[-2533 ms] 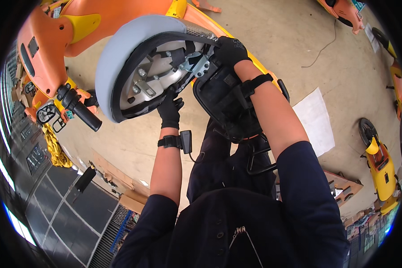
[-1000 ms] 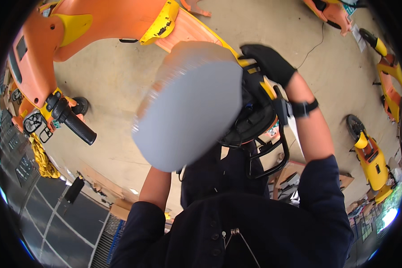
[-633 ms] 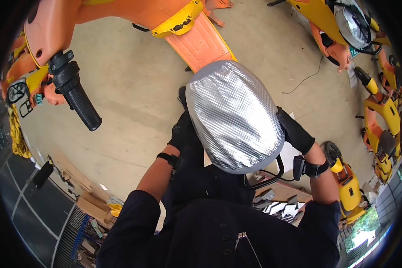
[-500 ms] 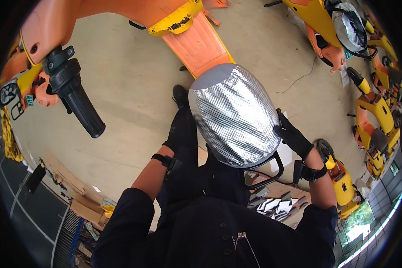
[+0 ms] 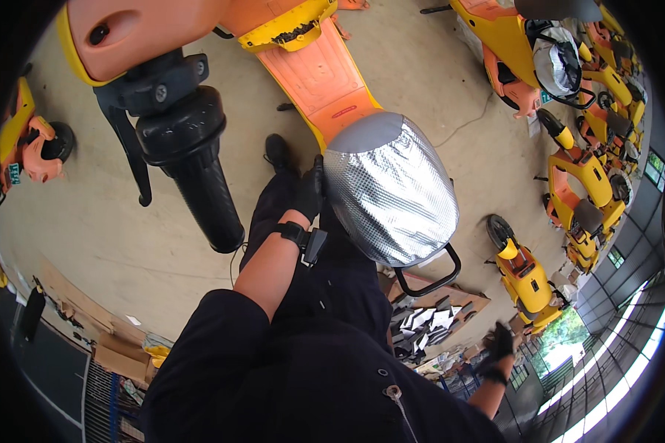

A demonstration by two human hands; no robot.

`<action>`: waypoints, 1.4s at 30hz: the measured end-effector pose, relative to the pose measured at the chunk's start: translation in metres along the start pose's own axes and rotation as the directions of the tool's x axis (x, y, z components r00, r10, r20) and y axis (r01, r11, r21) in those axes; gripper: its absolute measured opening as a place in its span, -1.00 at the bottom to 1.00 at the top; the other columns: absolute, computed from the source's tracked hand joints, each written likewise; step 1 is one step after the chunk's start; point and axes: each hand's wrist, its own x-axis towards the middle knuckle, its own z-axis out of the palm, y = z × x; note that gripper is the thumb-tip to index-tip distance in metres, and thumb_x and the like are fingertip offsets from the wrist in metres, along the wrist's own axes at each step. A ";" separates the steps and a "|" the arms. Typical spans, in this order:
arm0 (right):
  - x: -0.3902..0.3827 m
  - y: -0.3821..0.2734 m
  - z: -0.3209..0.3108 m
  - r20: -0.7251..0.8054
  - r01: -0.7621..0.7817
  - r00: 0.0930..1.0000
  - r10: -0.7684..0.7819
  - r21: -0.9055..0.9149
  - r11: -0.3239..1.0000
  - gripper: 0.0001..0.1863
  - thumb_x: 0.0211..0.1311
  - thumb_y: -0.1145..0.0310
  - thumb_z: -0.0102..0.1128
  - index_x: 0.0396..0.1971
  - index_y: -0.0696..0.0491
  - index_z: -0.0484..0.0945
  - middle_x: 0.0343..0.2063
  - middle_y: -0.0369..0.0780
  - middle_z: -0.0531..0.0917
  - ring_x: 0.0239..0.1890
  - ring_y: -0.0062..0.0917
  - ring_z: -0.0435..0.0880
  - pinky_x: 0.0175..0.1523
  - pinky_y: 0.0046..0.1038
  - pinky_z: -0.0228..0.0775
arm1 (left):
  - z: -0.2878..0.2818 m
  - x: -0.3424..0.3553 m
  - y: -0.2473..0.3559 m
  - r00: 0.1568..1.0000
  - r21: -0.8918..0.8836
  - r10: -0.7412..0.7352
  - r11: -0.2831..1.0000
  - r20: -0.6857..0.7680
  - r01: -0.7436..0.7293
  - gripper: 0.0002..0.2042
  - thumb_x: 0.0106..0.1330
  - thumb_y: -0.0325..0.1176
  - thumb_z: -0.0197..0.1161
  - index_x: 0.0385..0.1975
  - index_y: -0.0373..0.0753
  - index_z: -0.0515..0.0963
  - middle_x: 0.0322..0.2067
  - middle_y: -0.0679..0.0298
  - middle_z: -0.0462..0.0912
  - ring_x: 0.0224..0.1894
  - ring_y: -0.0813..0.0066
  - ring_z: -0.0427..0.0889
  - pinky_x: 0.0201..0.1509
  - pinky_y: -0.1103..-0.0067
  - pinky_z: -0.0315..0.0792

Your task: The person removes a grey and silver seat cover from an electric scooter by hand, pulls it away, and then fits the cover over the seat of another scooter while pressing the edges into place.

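A silver quilted seat cover (image 5: 395, 196) with a grey front panel is stretched over the seat of an orange and yellow scooter (image 5: 321, 81). Along the cover's left side lies my gloved left hand (image 5: 310, 190), its fingers stretched out against the edge. My gloved right hand (image 5: 499, 348) is away from the seat at the lower right, fingers apart, with nothing visible in it. Behind the seat, a black tubular rail (image 5: 436, 284) sticks out. The cover's underside is hidden.
The scooter's black handlebar grip (image 5: 208, 188) and brake lever (image 5: 129, 159) reach in close on my left. Several yellow scooters (image 5: 528, 284) stand along the right, one with a silver-covered seat. Behind the seat lies a board (image 5: 465, 303) with dark and white pieces.
My right hand has left the cover's right side and swung down to the right. My left hand has moved up against the left side. The view has shifted, with the handlebar appearing nearer.
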 end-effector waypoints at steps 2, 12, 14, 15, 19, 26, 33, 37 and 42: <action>-0.025 0.055 -0.077 0.489 -0.413 0.831 0.266 0.223 0.883 -0.74 0.19 0.10 0.00 -0.38 -0.02 0.50 -0.54 -0.26 0.53 -0.56 -0.50 0.48 -0.43 -0.41 0.39 | 0.031 0.004 -0.014 0.987 -0.075 0.163 0.984 -0.001 -0.162 -0.38 0.33 0.14 -0.30 0.02 -0.33 0.37 -0.25 0.04 0.55 -0.23 0.29 0.53 -0.16 0.45 0.40; -0.150 -0.093 0.188 0.142 0.829 0.401 -0.905 -0.477 0.292 -0.55 0.20 0.48 0.02 0.11 0.17 0.24 0.09 -0.12 0.37 0.14 -0.38 0.33 0.22 -0.41 0.11 | 0.000 0.003 -0.059 0.967 -0.102 -0.131 0.982 0.218 0.156 -0.50 0.33 0.04 -0.14 0.02 -0.26 0.36 -0.04 0.13 0.47 0.00 0.29 0.44 0.08 0.37 0.36; -0.168 -0.131 0.273 0.353 0.955 0.267 -0.897 -0.219 0.199 -0.50 0.15 0.51 0.05 0.12 0.15 0.23 0.10 -0.08 0.35 0.18 -0.31 0.28 0.23 -0.36 0.10 | 0.032 -0.019 -0.026 0.909 -0.579 -0.199 0.716 0.366 0.390 -0.61 0.34 -0.10 -0.09 -0.01 -0.25 0.39 -0.05 0.16 0.48 0.00 0.31 0.43 0.14 0.38 0.31; -0.177 -0.149 0.305 0.447 0.975 0.062 -0.893 -0.217 -0.041 -0.47 0.12 0.47 0.10 0.12 0.15 0.23 0.10 -0.04 0.34 0.19 -0.25 0.26 0.22 -0.32 0.11 | 0.046 -0.028 0.004 0.822 -0.801 -0.276 0.216 0.498 0.558 -0.68 0.34 -0.20 -0.06 -0.03 -0.24 0.41 -0.06 0.18 0.48 -0.01 0.32 0.42 0.17 0.39 0.28; -0.198 -0.176 0.383 0.532 0.912 -0.120 -0.838 -0.275 -0.305 -0.36 0.04 0.25 0.19 0.14 0.10 0.22 0.10 0.02 0.29 0.15 -0.07 0.23 0.20 -0.11 0.03 | 0.038 -0.022 -0.004 0.888 -0.810 -0.262 0.372 0.377 0.453 -0.73 0.30 -0.35 -0.06 -0.08 -0.31 0.43 -0.08 0.16 0.49 -0.03 0.35 0.44 0.18 0.47 0.24; -0.170 -0.165 0.378 0.403 0.862 -0.041 -0.914 -0.449 -0.236 -0.30 0.04 0.14 0.17 0.16 0.11 0.19 0.12 0.11 0.22 0.15 0.01 0.16 0.20 -0.04 -0.05 | 0.037 -0.041 0.040 0.963 -0.252 -0.270 0.931 0.013 0.264 -0.72 0.39 -0.35 -0.22 -0.15 -0.33 0.44 -0.13 0.17 0.51 -0.12 0.44 0.48 0.04 0.58 0.34; -0.147 -0.147 0.335 0.424 0.854 0.034 -0.905 -0.483 -0.194 -0.29 0.05 0.15 0.18 0.17 0.14 0.17 0.12 0.14 0.19 0.18 0.00 0.14 0.23 -0.09 -0.06 | 0.037 -0.047 -0.017 0.993 -0.051 0.113 0.992 -0.038 -0.115 -0.63 0.30 -0.31 -0.21 0.02 -0.35 0.34 -0.15 0.14 0.53 -0.14 0.45 0.48 -0.06 0.56 0.34; -0.097 -0.118 0.303 0.213 0.824 0.254 -0.944 -0.559 0.096 -0.29 0.11 0.17 0.17 0.17 0.21 0.12 0.14 0.10 0.18 0.19 -0.05 0.17 0.23 -0.20 0.05 | 0.038 -0.053 -0.026 0.996 -0.236 0.088 0.968 -0.012 -0.089 -0.61 0.24 -0.38 -0.16 0.06 -0.34 0.31 -0.14 0.12 0.53 -0.12 0.40 0.49 -0.04 0.53 0.35; -0.071 -0.091 0.287 0.058 0.796 0.575 -0.816 -0.272 0.541 -0.31 0.20 0.15 0.07 0.19 0.23 0.06 0.14 0.05 0.23 0.17 -0.24 0.28 0.14 -0.30 0.20 | 0.048 -0.065 -0.007 0.997 -0.050 0.081 0.995 -0.007 -0.082 -0.60 0.22 -0.39 -0.13 0.08 -0.33 0.27 -0.06 0.02 0.47 -0.02 0.27 0.46 0.03 0.48 0.31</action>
